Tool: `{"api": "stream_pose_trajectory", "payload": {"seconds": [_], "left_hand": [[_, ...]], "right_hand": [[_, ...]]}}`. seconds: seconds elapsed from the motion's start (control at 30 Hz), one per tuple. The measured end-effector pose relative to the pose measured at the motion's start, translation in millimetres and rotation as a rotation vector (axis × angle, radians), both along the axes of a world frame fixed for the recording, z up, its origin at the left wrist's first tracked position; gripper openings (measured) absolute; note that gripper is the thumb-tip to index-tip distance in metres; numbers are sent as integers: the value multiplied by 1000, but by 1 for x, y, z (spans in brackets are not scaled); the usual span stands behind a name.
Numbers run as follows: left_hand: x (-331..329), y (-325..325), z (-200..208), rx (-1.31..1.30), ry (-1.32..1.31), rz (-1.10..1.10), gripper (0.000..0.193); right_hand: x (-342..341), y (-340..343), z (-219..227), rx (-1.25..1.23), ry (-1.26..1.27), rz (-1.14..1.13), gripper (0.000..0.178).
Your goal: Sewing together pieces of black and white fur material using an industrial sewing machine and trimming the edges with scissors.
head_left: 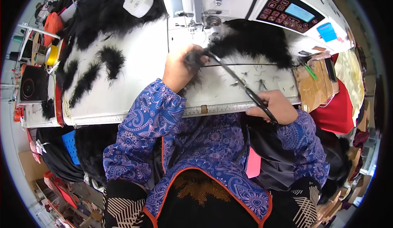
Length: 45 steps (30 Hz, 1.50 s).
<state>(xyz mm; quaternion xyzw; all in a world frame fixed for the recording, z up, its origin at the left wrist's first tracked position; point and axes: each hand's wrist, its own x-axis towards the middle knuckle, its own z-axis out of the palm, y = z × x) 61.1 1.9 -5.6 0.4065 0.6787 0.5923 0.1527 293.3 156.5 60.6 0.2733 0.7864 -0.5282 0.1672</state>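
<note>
My left hand [179, 69] is closed in a pinch just in front of the sewing machine's needle area, around a tuft of black fur [192, 59]. My right hand [279, 106], over the table's front edge at the right, grips a long, slim, dark metal tool [231, 73]. The tool slants up and left, its far end at the fingers of my left hand; its exact kind does not show clearly. Beside my left hand a larger black fur piece [256, 41] lies under the machine's arm. Loose dark fibres are scattered on the white table below it.
The white sewing machine [241, 9] has a control panel [292, 13] at the upper right. Black fur strips [85, 82] and a big fur pile [106, 13] lie to the left. A measuring tape [229, 107] runs along the front edge. A brown packet [313, 84] sits at the right.
</note>
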Motion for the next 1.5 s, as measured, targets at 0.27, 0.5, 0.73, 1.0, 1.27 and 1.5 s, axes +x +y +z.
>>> {"api": "stream_pose_trajectory", "payload": {"seconds": [0.27,0.5,0.73,1.0,1.27,1.5], "left_hand": [[-44,-78,25,-46,121,184,28],[-72,-166,36,-7,58,496,23],[-122,-258,42,-113,439,837,27],[-238,-366,58,-555,594,1014,42],[-303,-440,26,-1171,401,1504,44],[-325,-491,-6,-1341,115,1457,64]], "right_hand": [[-26,106,-17,880,188,-41,41],[-66,88,-22,1245,487,-8,37],[-62,-25,-19,980,803,150,18],[-73,-81,-36,767,832,281,21],[-75,-82,-47,806,834,249,18],[-77,-86,-49,840,782,257,17]]}}
